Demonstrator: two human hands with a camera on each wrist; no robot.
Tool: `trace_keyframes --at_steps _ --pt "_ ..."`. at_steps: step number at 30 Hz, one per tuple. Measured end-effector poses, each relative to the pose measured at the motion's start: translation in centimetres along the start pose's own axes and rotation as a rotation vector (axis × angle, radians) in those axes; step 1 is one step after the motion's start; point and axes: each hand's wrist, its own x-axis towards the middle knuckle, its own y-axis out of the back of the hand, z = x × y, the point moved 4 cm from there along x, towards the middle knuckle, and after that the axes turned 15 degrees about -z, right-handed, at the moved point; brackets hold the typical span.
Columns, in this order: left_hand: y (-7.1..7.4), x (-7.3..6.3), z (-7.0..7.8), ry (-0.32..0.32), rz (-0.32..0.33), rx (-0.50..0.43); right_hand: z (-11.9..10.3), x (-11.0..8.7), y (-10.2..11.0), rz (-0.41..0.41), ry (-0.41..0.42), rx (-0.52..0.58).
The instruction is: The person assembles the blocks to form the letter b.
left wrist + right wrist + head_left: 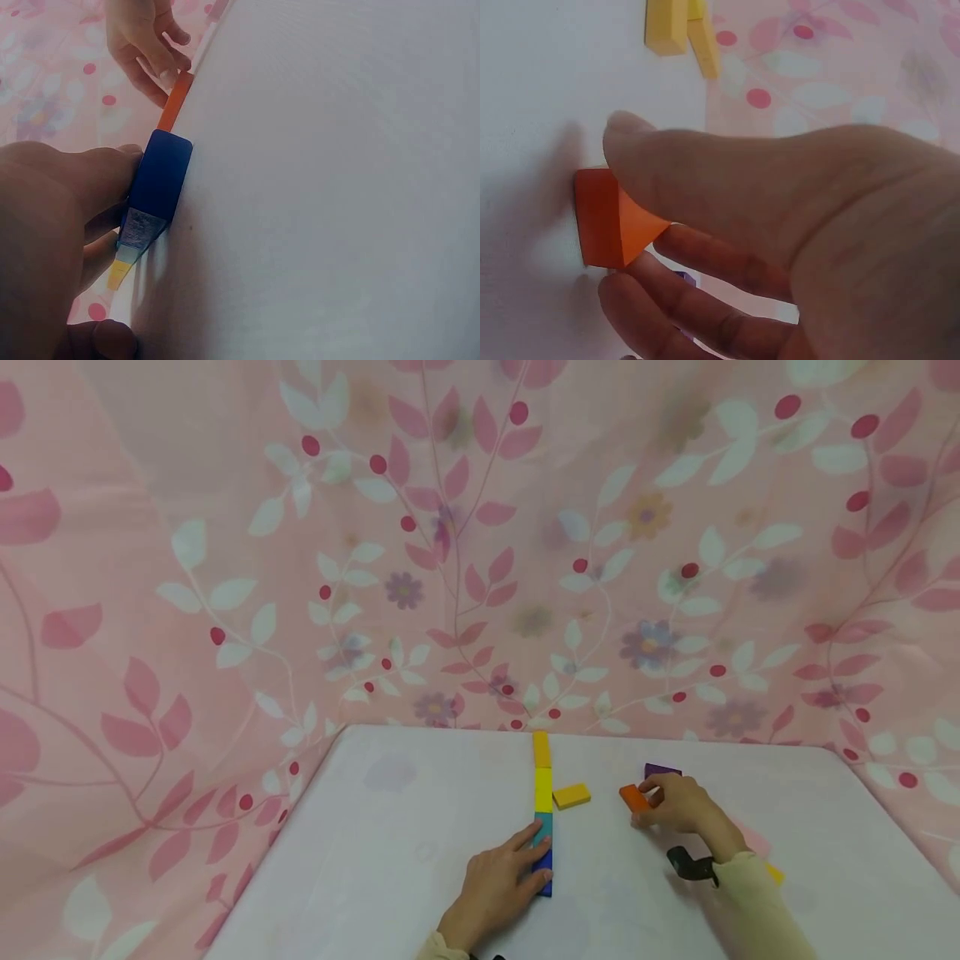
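Note:
A straight row of blocks runs away from me on the white table. Nearest is a dark blue block (547,887), followed by a teal block (543,828), a yellow block (543,789) and an amber block (542,749). My left hand (493,878) rests its fingers on the blue and teal blocks, partly covering them. To the right, my right hand (681,807) pinches an orange block (600,217) between thumb and fingers, low over the table. A loose amber block (572,796) lies between the row and that hand.
Just beyond the right hand lies a purple block (663,769). A pink piece (756,842) and a yellow piece (776,873) show partly from behind the right forearm. Pink floral cloth (480,568) hangs behind the white table (420,802), along its far edge.

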Motion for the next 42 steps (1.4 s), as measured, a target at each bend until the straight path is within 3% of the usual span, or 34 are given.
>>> trace_keyframes --at_steps 7,17,42 --pt "0.0 -0.1 0.1 0.006 -0.002 -0.003 -0.1 0.2 -0.4 0.020 0.000 -0.023" --pt "0.0 -0.2 0.3 0.005 0.015 0.002 -0.1 0.9 -1.1 0.057 0.089 -0.091" --pt "0.1 -0.1 0.3 0.006 0.009 -0.016 -2.0 2.3 -2.7 0.133 0.195 -0.065"
